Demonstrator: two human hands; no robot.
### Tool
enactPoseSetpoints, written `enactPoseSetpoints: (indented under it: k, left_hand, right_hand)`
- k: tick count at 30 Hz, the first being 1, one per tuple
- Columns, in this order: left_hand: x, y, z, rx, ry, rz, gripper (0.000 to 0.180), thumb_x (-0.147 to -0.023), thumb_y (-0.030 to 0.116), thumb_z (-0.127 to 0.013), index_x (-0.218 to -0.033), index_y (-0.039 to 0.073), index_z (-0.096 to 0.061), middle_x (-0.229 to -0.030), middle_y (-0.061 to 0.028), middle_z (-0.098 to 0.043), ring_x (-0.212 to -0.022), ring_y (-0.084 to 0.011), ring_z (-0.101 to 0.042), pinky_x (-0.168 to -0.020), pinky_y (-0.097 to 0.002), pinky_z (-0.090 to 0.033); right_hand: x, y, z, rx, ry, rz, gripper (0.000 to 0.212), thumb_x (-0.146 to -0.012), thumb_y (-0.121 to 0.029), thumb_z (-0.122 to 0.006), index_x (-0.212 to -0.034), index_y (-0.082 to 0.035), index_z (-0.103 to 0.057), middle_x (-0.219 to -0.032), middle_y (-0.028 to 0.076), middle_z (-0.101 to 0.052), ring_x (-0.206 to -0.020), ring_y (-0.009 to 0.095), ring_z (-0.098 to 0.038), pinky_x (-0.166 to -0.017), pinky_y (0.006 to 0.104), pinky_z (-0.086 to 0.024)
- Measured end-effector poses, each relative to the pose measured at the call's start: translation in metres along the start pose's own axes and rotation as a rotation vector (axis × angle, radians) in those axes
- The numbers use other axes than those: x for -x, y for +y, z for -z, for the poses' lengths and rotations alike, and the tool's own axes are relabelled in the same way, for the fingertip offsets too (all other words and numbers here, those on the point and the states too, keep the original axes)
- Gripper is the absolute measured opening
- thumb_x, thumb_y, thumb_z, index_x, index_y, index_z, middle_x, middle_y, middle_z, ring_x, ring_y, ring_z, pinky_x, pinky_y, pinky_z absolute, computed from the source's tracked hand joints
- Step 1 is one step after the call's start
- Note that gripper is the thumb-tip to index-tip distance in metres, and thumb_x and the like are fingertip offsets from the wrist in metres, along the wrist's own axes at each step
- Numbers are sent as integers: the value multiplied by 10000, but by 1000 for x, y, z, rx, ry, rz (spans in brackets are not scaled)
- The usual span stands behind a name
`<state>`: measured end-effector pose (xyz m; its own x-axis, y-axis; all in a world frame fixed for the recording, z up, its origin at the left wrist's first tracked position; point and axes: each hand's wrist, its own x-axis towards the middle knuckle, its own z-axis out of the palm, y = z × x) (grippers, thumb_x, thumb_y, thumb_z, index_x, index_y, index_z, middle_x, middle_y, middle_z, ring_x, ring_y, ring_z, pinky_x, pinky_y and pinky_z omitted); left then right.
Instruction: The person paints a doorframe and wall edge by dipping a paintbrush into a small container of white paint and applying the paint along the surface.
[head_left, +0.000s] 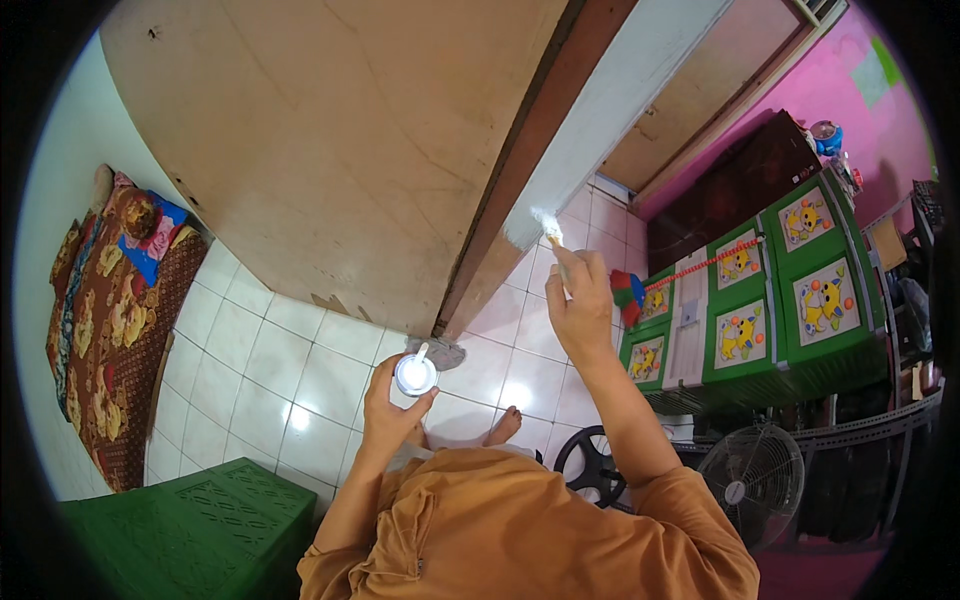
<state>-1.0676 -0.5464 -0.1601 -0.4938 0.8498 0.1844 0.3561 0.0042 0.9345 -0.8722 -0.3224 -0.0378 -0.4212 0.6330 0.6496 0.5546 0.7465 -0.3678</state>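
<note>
My left hand (384,418) is wrapped round a small round tub of white paint (416,376), held upright over the tiled floor. A pale stick or spoon handle (423,351) rises over the tub's rim. In my raised right hand (584,308) is a paintbrush (553,232), its bristles white with paint and against the door frame (590,125). A wet white patch shows at the bristles. Above it the frame is coated greyish white; its lower part is bare brown. My fingers cover most of the brush handle.
A brown wooden door (330,150) stands left of the frame. A grey rag (446,354) lies at the frame's foot. To the right are a green drawer cabinet (780,300) and a fan (750,485). A patterned mattress (120,340) lies at left, a green plastic crate-like piece (200,520) near left.
</note>
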Motion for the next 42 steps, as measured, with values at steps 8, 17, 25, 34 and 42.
enactPoseSetpoints:
  k: [8, 17, 25, 34, 42]
  left_hand:
    - [1, 3, -10, 26, -24, 5, 607, -807, 129, -894, -1332, -13, -624, -1230, -143, -699, -1178, -246, -673, -1050, -374, -509]
    - [12, 7, -7, 9, 19, -3, 626, -775, 148, -912, -1317, -4, -636, -1236, -174, -693, -1153, -328, -687, -1009, -406, -535]
    - [19, 7, -5, 21, -14, -24, 622, -788, 138, -909, -1323, -9, -629, -1252, -163, -693, -1168, -298, -684, -1029, -398, -528]
    - [25, -1, 17, 6, 3, -31, 609, -801, 123, -895, -1329, -15, -625, -1248, -158, -693, -1182, -270, -678, -1050, -380, -517]
    - [17, -1, 43, -4, -29, -35, 612, -802, 128, -892, -1332, -20, -624, -1244, -163, -688, -1176, -276, -674, -1042, -389, -517]
  right_hand:
    - [30, 30, -11, -6, -209, -81, 263, -912, -16, -696, -1175, -3, -701, -997, 147, -597, -868, 333, -646, -765, 433, -553]
    - [8, -3, 33, 17, 52, 2, 286, -891, -6, -707, -1176, -22, -713, -959, 136, -597, -824, 302, -650, -735, 426, -549]
    - [23, 18, 1, -6, -46, -6, 281, -885, -6, -705, -1165, -23, -712, -964, 128, -600, -795, 302, -633, -698, 412, -531]
    - [39, -10, -8, -23, -161, -103, 282, -899, -33, -702, -1180, -18, -716, -969, 145, -589, -818, 332, -635, -742, 427, -547]
    - [12, -17, -25, 20, -56, -49, 283, -914, -43, -699, -1195, -16, -715, -970, 141, -584, -832, 319, -632, -765, 429, -540]
